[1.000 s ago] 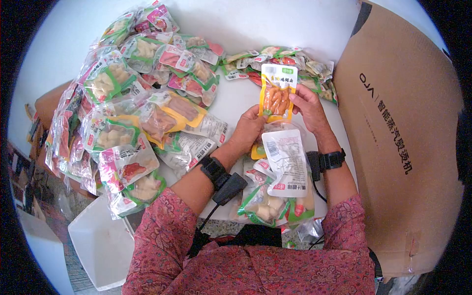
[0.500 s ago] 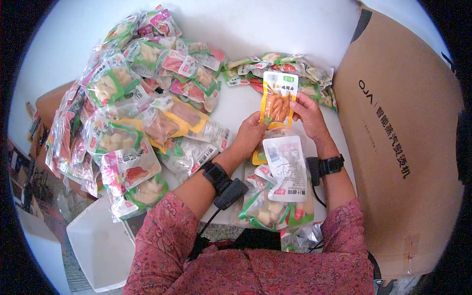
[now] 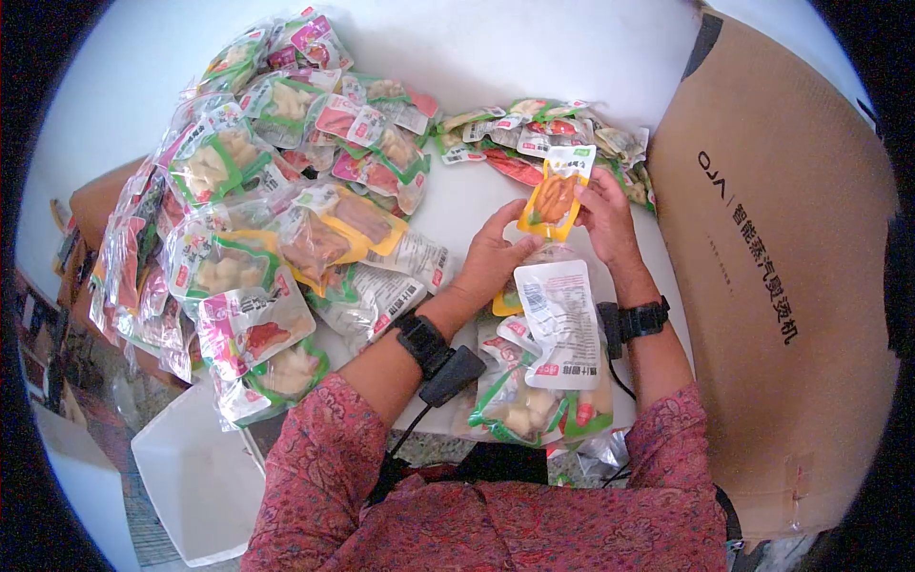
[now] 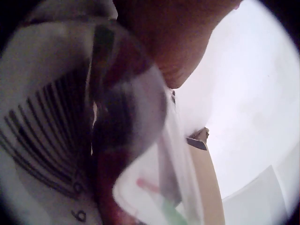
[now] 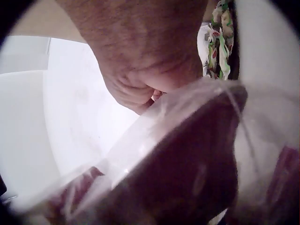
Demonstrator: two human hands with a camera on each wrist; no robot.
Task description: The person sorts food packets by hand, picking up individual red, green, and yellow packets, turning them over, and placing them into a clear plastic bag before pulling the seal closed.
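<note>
A yellow-edged packet (image 3: 555, 198) with orange-brown food is pinched at its right side by my right hand (image 3: 610, 227), its top leaning right. Beside its lower left corner is my left hand (image 3: 488, 262), thumb and index finger spread apart; its other fingers are hidden. Below both hands lies a clear bag (image 3: 519, 412) of several packets, with a white printed packet (image 3: 558, 329) on top. The left wrist view shows part of the left hand (image 4: 176, 42) over blurred packaging. In the right wrist view, clear plastic (image 5: 154, 136) covers the view below the right hand (image 5: 140, 61).
A large heap of bagged packets (image 3: 229, 267) covers the left side of the white table (image 3: 457, 205). More packets (image 3: 534, 129) lie at the back. A tall brown carton (image 3: 782, 257) stands on the right, and a white bin (image 3: 200, 477) is at lower left.
The yellow-edged packet has tilted to the right and moved slightly right with my right hand. My left thumb and index finger have spread and come away from its lower corner.
</note>
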